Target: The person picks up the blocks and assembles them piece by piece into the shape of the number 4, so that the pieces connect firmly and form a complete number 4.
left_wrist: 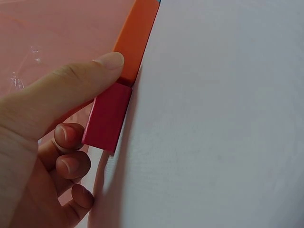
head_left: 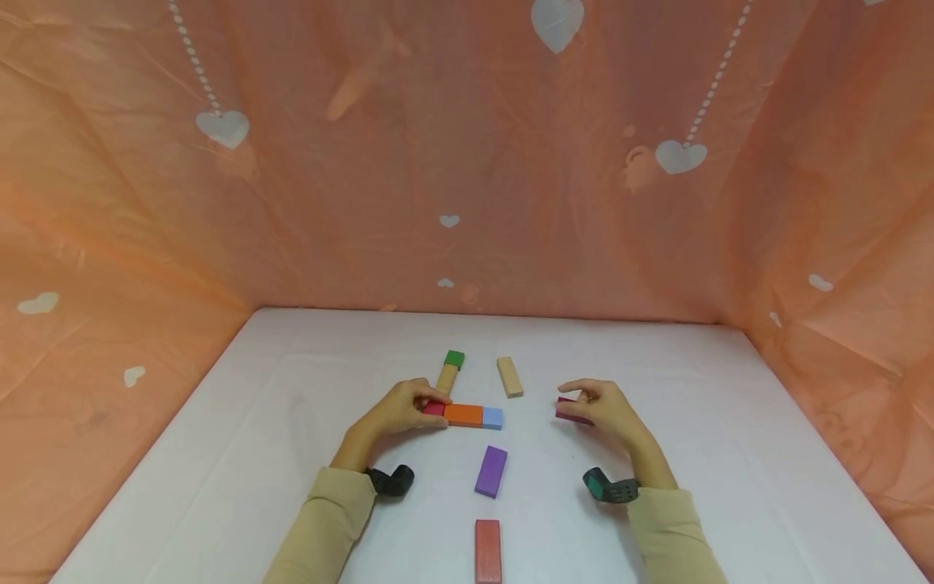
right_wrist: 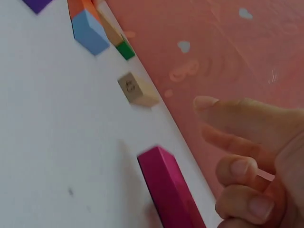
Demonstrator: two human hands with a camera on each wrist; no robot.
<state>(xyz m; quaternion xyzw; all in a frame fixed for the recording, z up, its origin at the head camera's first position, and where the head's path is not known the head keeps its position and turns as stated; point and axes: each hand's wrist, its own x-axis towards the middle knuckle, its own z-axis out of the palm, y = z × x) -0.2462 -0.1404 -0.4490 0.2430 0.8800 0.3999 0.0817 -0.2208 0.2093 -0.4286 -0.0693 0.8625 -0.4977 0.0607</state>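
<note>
A wooden block (right_wrist: 140, 92) bears one blurred, unreadable mark (right_wrist: 129, 86).

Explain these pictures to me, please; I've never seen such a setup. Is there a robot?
No robot: just a person's bare left hand and right hand, with a dark device on each wrist. The wide picture comes from a head camera looking forward and down; the close ones come from wrist cameras. On the white surface lie a purple block, a reddish block, a plain wooden block and a green block against another wooden piece. The left hand pinches a row near its red block; an orange block and blue block follow. The right hand is beside a magenta block, not visibly gripping it.
</note>
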